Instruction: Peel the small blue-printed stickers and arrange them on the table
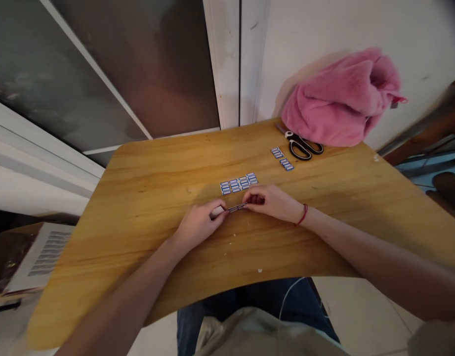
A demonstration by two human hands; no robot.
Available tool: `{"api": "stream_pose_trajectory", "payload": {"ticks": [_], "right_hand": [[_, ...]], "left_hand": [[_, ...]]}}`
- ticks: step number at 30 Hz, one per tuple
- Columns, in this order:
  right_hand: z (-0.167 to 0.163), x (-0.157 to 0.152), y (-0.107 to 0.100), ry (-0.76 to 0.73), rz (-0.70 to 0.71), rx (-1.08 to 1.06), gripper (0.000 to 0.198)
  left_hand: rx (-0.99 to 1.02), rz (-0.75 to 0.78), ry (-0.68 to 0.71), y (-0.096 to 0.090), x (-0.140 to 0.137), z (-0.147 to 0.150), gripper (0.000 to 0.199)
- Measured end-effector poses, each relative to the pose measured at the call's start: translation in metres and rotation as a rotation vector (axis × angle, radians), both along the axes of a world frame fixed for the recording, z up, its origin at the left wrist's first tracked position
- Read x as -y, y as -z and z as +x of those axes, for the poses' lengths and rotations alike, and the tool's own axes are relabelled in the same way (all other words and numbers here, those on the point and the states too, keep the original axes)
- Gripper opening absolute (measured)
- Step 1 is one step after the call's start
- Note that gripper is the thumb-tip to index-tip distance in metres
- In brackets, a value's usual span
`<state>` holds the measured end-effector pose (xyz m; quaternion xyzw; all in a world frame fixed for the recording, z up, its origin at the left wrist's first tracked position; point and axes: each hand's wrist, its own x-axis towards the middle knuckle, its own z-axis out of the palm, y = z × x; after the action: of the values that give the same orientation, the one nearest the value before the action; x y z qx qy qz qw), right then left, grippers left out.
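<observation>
Between my two hands, low over the wooden table [156,178], is a thin flat card-like strip [237,207] seen nearly edge-on. My left hand [201,220] is closed on its left end, and a small white piece [217,212] also shows between thumb and fingers. The right end is pinched by my right hand [271,201], which wears a red string at the wrist. Just beyond my hands lies a group of small blue-and-white striped cards [235,186], partly covered by my right hand.
Two more blue-and-white cards [286,164] lie farther back on the right. Beside them are black-handled scissors [300,147] and a pink plush bundle [334,99] against the wall. Tiny white scraps [260,271] dot the table's near side. A box [38,257] stands at lower left.
</observation>
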<state>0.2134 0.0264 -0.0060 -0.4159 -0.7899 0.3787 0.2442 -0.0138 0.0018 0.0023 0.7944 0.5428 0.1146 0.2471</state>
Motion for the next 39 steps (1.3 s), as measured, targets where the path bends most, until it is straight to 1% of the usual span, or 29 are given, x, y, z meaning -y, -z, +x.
{"api": "stream_pose_trajectory", "payload": {"ticks": [5, 9, 15, 18, 23, 24, 26, 27, 29, 31, 33, 34, 36, 37, 39], "right_hand": [[0.0, 0.0, -0.001, 0.016, 0.004, 0.018, 0.006], [-0.001, 0.001, 0.0, 0.037, 0.012, 0.031, 0.007], [-0.002, 0.004, -0.001, 0.057, 0.03, 0.046, 0.009], [-0.001, 0.004, -0.001, 0.095, 0.016, 0.003, 0.012], [-0.005, 0.006, 0.004, 0.204, -0.188, -0.239, 0.025], [-0.006, 0.006, 0.004, 0.217, -0.205, -0.269, 0.026], [-0.004, 0.003, 0.0, 0.224, -0.162, -0.273, 0.026], [-0.001, -0.002, -0.006, 0.22, -0.115, -0.241, 0.024], [0.01, -0.019, -0.023, 0.208, 0.002, -0.116, 0.023], [0.024, -0.046, -0.046, 0.206, 0.087, 0.106, 0.021], [0.037, -0.079, -0.069, 0.21, 0.209, 0.402, 0.019], [0.041, -0.096, -0.077, 0.201, 0.216, 0.476, 0.014], [0.044, -0.125, -0.085, 0.186, 0.205, 0.557, 0.008], [0.044, -0.137, -0.085, 0.171, 0.194, 0.593, 0.011], [0.04, -0.153, -0.078, 0.14, 0.181, 0.65, 0.024]], "left_hand": [[0.02, 0.006, -0.044, 0.0, 0.001, 0.002, 0.015], [0.09, -0.001, -0.026, -0.002, 0.001, 0.002, 0.017], [0.04, 0.06, 0.017, 0.001, -0.001, 0.006, 0.018], [0.139, 0.024, -0.016, 0.001, -0.001, 0.009, 0.016], [0.387, 0.004, -0.108, -0.002, 0.003, 0.014, 0.016], [0.415, 0.001, -0.122, -0.002, 0.004, 0.015, 0.017], [0.438, -0.007, -0.124, -0.001, 0.005, 0.016, 0.018], [0.438, -0.01, -0.105, 0.0, 0.005, 0.016, 0.018], [0.435, -0.018, -0.035, 0.003, 0.005, 0.016, 0.018], [0.432, -0.021, 0.028, 0.004, 0.004, 0.014, 0.019], [0.43, -0.024, 0.056, 0.004, 0.004, 0.013, 0.021], [0.43, -0.03, 0.062, 0.003, 0.003, 0.012, 0.02], [0.435, -0.037, 0.07, 0.002, 0.003, 0.012, 0.019], [0.437, -0.037, 0.075, 0.001, 0.003, 0.011, 0.018], [0.445, -0.032, 0.084, 0.001, 0.003, 0.011, 0.017]]}}
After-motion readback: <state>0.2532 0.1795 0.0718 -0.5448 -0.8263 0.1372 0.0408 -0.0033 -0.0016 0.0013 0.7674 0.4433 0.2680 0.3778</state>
